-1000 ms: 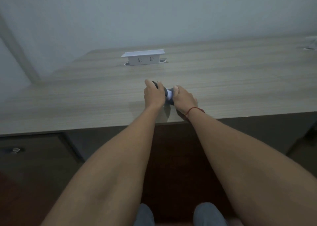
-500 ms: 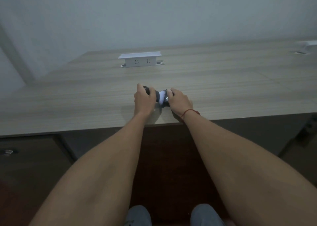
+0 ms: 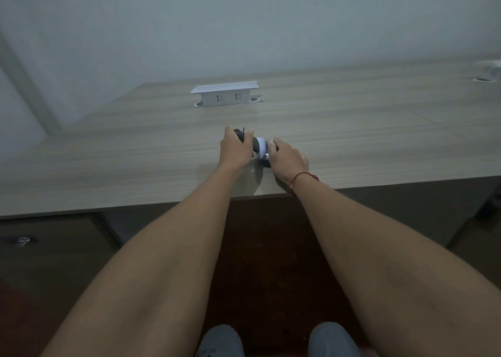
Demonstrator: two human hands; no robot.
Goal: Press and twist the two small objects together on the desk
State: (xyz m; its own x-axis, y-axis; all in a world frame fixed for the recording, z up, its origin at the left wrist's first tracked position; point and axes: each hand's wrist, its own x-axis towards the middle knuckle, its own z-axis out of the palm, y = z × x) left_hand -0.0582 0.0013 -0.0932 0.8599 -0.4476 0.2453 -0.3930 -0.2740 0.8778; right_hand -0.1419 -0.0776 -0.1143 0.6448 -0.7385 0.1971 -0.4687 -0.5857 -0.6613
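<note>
While both hands (image 3: 261,154) grip it, the device (image 3: 260,149) lies crosswise.

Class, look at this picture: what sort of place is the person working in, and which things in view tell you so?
Probably an office or meeting room. A long wood-grain desk carries a white pop-up socket box set into its top, before a plain pale wall. A second such fitting shows at far right.

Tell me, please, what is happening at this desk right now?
A person seated at a pale wood-grain desk grips a small dark and white object with both hands near the front edge. The left hand holds its dark end, the right hand the other end; what the object is cannot be told. A white pop-up socket box stands further back. The right wrist wears a thin red string.
</note>
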